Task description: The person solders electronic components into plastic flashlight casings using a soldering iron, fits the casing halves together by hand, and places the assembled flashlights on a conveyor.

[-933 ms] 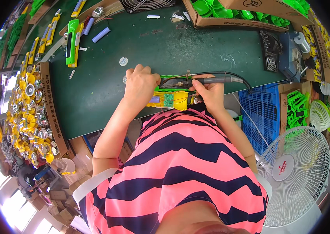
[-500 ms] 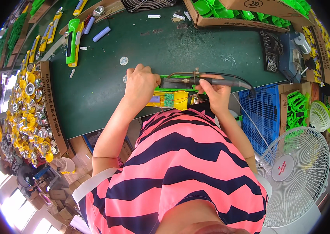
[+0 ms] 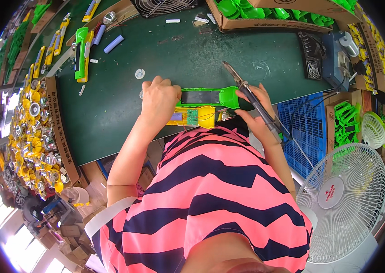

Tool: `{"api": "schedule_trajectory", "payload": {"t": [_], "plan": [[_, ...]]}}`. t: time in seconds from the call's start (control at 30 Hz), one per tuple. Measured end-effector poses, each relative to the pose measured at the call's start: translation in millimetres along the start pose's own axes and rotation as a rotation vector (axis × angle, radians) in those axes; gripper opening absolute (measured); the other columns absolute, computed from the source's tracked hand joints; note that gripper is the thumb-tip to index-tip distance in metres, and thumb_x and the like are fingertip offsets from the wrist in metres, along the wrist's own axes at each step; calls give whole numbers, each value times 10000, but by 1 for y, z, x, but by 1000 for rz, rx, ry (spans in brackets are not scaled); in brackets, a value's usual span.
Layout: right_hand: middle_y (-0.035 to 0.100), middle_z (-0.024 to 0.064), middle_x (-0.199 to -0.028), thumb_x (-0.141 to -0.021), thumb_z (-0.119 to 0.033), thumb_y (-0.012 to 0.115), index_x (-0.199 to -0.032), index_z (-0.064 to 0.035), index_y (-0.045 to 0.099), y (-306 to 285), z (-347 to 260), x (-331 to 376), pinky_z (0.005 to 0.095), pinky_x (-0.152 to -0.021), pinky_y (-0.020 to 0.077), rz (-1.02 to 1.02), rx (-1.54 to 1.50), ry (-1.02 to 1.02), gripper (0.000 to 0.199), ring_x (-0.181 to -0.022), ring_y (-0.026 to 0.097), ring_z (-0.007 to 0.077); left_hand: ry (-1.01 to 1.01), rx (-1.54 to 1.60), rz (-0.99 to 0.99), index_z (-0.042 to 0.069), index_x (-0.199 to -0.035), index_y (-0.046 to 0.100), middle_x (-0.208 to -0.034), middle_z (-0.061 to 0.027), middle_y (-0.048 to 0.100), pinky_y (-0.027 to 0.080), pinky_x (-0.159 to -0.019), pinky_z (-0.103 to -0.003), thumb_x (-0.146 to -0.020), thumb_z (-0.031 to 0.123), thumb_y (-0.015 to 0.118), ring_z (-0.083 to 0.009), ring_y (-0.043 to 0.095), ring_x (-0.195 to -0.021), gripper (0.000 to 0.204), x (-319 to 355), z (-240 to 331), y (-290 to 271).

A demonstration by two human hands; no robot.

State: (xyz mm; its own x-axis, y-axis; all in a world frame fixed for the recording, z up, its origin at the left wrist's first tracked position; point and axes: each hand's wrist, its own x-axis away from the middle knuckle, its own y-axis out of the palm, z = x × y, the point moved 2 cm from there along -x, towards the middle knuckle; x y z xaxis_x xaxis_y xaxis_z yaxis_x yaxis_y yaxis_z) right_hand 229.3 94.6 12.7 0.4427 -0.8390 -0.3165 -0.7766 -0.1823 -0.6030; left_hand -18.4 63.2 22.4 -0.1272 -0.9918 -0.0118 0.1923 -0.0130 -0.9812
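My left hand [image 3: 158,101] presses down on the left end of a green flashlight half-shell [image 3: 210,96] lying on the green work mat. Beside it, toward me, lies a yellow half-shell [image 3: 197,117] with a small circuit board and wires showing. My right hand [image 3: 258,113] grips a soldering iron [image 3: 247,93] by its dark handle; the metal tip points up and away from the shells, lifted clear of them. Its cable runs off past my wrist to the right.
Assembled green and yellow flashlights [image 3: 81,54] lie at the mat's far left. A cardboard box of yellow and silver reflectors [image 3: 33,132] lines the left edge. Boxes of green parts [image 3: 265,11] stand at the back, a soldering station [image 3: 324,57] at right, a blue crate [image 3: 311,132] and white fan [image 3: 342,200] lower right.
The soldering iron lay nearly flat over the shells before; my right hand has swung it up and right so the tip points away. My left hand stayed on the shell.
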Motion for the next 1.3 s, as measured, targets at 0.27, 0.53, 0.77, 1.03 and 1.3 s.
{"api": "schedule_trajectory", "payload": {"t": [0.27,0.53,0.77,1.03,1.3], "plan": [[521,63,-1148,-652,-154,722,-1109,-104,567,3,13,3,471,-1034,257,-101,3,-28,485,-1067,506,257,-7,-4,21,117,-629,628,-646,-29,524,365,-689,-359,-642,103,589,-212,498,-737,43,0,2,-2],[526,64,-1148,-643,-125,724,-1107,-102,562,6,16,2,451,-1037,261,-76,-87,-4,492,-1063,503,259,-9,-6,4,126,-646,647,-653,-33,518,363,-689,-364,-632,114,605,-216,497,-743,46,0,1,-4],[521,65,-1156,-664,-140,708,-1114,-103,566,6,19,2,442,-1042,257,-105,-92,13,473,-1077,490,256,35,136,127,119,-749,672,-703,-30,515,369,-700,-355,-658,109,600,-214,492,-776,117,-3,14,-34],[516,65,-1153,-676,-113,693,-1123,-91,561,6,15,-2,430,-1053,244,-107,-150,13,467,-1086,485,244,269,132,224,72,-904,646,-912,-50,542,411,-719,-361,-675,50,579,-242,510,-858,240,13,55,6],[527,105,-1155,-662,-99,705,-1148,-64,504,22,12,-15,421,-994,341,-192,-192,132,528,-1043,525,276,82,565,347,29,-778,641,-703,-91,551,442,-591,-344,-720,18,594,-255,544,-642,75,10,46,10]]}}
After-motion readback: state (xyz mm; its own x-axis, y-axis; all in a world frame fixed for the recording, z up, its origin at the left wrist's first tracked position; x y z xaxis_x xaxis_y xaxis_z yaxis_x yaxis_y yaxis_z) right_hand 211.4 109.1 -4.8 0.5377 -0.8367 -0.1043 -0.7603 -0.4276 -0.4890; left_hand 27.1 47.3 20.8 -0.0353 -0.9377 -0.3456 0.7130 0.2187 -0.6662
